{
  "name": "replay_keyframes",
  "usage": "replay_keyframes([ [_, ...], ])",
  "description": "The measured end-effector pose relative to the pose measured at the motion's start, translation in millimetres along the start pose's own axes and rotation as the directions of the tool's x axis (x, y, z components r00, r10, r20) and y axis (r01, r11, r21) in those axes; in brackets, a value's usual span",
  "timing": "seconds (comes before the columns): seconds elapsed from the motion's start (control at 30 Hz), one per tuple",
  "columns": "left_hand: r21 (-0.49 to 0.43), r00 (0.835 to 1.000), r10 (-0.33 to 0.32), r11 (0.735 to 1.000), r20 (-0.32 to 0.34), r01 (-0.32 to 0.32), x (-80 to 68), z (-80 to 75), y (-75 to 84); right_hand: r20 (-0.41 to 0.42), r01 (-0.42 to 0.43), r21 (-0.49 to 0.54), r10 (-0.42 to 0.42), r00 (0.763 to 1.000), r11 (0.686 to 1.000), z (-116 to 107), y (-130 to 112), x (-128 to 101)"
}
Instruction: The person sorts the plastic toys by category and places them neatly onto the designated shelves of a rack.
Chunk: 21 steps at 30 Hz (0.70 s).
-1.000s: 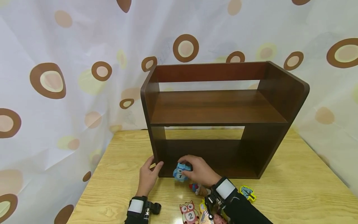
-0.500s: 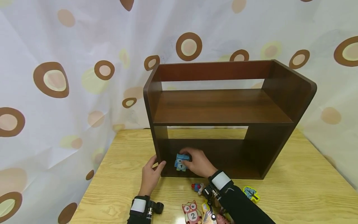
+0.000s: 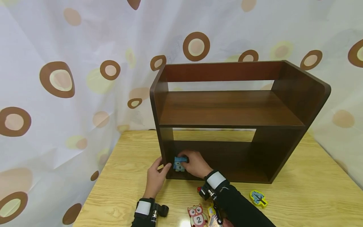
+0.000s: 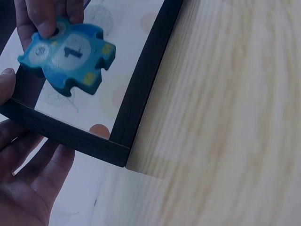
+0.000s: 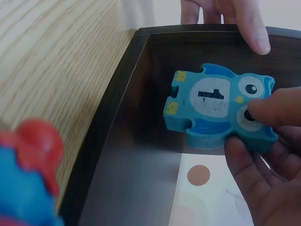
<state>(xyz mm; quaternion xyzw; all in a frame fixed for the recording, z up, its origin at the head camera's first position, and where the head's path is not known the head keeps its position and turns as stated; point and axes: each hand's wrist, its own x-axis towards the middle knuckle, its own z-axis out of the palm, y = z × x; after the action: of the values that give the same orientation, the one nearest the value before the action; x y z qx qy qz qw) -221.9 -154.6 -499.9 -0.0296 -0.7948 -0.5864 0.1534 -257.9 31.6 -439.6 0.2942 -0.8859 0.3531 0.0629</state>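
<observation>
Your right hand [image 3: 195, 164] has carried the blue owl piece [image 3: 179, 164] off the table and further left into the bottom compartment of the dark wooden shelf [image 3: 227, 110]. Now it sits near the left side panel, just above the shelf floor. Thumb and fingers pinch the piece by its head, the "1" facing out. Your left hand [image 3: 157, 176] stays at the front left corner of the shelf, fingers curled round the panel edge. The placement looks nearly done, though the piece isn't released yet.
</observation>
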Motion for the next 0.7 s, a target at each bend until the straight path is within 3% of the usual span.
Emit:
replay_keyframes([
  [0.33, -0.012, 1.000, 0.016, 1.000, -0.013, -0.016, -2.4, 0.5, 2.0, -0.026, -0.046, 0.032, 0.047, 0.999, 0.998, 14.8, -3.2, 5.9],
  [0.7, -0.044, 1.000, 0.011, 0.999, -0.003, -0.011, -3.9, 0.8, 1.7, -0.021, -0.013, 0.007, 0.013, 1.000, 1.000, 20.7, -0.3, 2.5],
])
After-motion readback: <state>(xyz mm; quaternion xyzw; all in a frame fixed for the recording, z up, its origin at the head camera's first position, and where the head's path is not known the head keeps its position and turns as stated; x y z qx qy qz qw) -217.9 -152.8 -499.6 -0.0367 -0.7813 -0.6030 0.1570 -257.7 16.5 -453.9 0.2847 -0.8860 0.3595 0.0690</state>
